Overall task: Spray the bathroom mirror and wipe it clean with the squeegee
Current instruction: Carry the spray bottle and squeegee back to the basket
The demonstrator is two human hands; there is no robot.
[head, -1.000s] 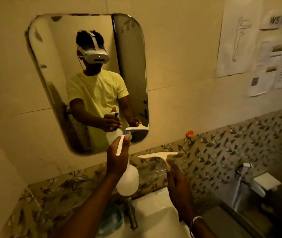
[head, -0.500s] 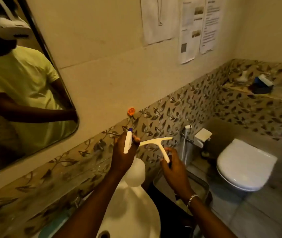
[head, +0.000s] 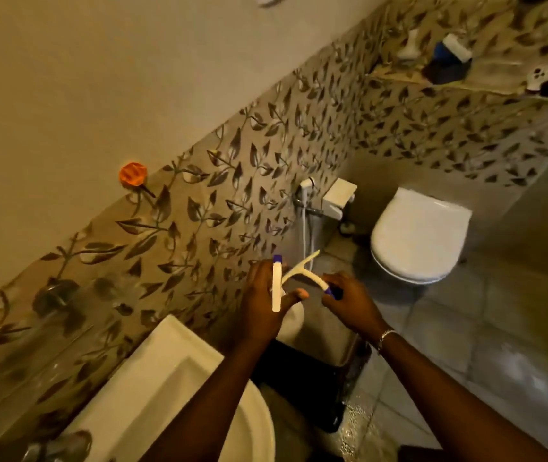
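Squeegee (head: 301, 273) and spray bottle (head: 291, 323) are both held out in front of the person, above the gap between the white sink (head: 166, 395) and the toilet (head: 421, 235). Right hand (head: 349, 303) is closed around the squeegee's handle, its blade tilted up toward the leaf-patterned tile wall (head: 232, 195). Left hand (head: 262, 305) grips the bottle at its neck — the white trigger and blue nozzle tip show above the fingers, the round body hanging below. An orange hook (head: 132, 174) sits on the wall — well apart, upper left.
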